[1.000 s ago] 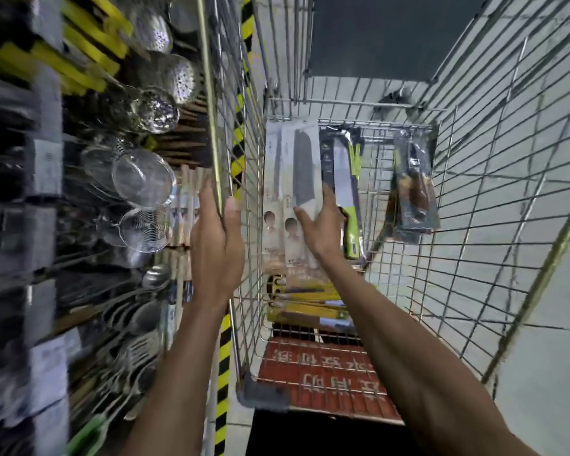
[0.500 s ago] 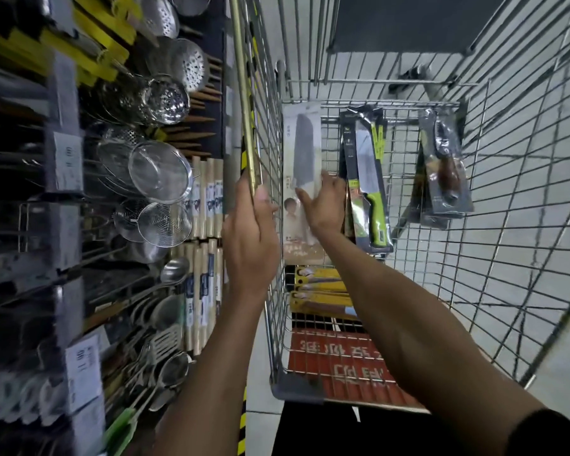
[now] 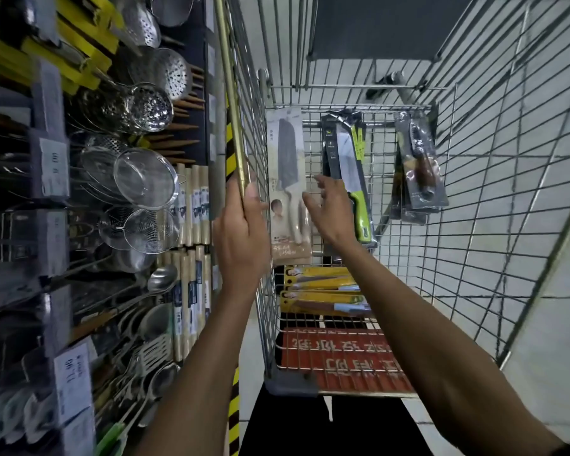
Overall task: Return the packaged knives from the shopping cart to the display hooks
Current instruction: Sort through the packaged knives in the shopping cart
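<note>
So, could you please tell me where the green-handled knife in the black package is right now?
In the head view, the green-handled knife in the black package stands against the wire cart's far end, just right of the open right hand, between the beige-packaged cleaver and the grey-packaged brown-handled knife.

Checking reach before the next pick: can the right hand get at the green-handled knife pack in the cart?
Probably yes. The right hand is open inside the cart, right beside the green-handled knife pack, with nothing between them. The left hand grips the cart's rim.
</note>
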